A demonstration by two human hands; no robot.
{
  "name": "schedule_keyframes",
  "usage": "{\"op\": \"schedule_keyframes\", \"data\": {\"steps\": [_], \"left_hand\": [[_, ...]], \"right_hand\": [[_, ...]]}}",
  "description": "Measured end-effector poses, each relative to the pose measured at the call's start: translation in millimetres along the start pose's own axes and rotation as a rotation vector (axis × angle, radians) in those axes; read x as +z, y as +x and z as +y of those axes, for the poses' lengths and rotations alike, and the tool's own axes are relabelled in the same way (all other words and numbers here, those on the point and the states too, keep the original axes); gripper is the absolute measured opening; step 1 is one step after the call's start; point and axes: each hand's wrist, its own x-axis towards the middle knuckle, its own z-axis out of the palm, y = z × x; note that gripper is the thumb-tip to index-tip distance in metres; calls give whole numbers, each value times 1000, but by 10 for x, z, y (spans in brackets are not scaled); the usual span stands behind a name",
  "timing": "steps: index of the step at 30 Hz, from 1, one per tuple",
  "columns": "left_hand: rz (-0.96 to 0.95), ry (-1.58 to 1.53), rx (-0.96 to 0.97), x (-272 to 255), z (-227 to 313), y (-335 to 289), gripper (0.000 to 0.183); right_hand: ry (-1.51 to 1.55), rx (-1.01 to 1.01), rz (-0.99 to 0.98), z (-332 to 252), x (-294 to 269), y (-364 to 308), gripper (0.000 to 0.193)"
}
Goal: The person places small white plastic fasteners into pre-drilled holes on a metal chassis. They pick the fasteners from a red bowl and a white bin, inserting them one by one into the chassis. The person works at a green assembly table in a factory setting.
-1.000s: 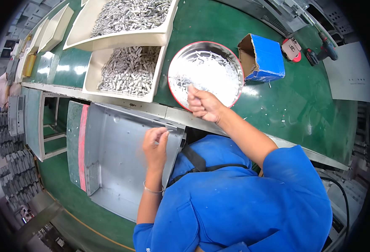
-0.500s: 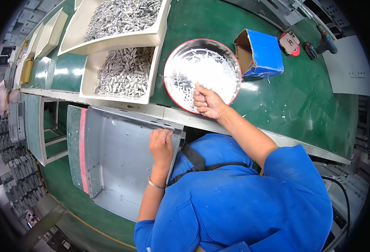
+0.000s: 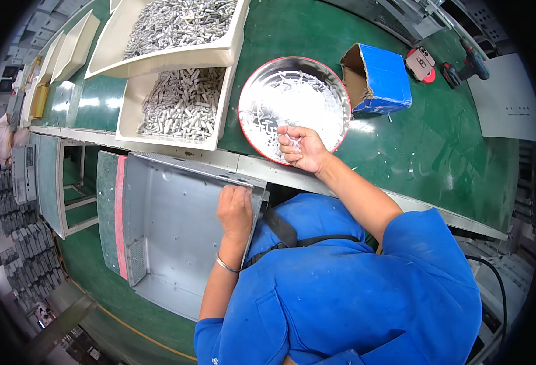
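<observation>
Right hand is curled loosely over the near side of the steel bowl, fingers bent toward the palm, with a few small white pieces showing among them; how many it holds cannot be told. The left hand is nearly closed at the top right corner of the grey metal case; whether it pinches anything there is hidden.

The other white pieces lie heaped in the bowl, glare washing out their shapes at the middle. They look light, stiff and smooth, apt to slip between fingers but unlikely to break; a pinch across the sides, or a shallow scoop, should suit. The metal case looks stiff and heavier, best held by its rim, where thin edges may be sharp.

The bowl stands at the near edge of the counter. The beige tray is near on its left, the blue box just beside it on the right; the widest room runs rightward along the near edge, among stray white bits.
</observation>
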Motion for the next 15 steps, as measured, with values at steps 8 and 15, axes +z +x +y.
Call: {"op": "schedule_keyframes", "data": {"steps": [8,15], "left_hand": [[-16,90,40,52,14,28,12],[-24,-21,-6,-41,-14,4,11]], "right_hand": [[-117,-19,-36,2,34,-31,30],[-221,4,-93,41,199,-153,27]]}}
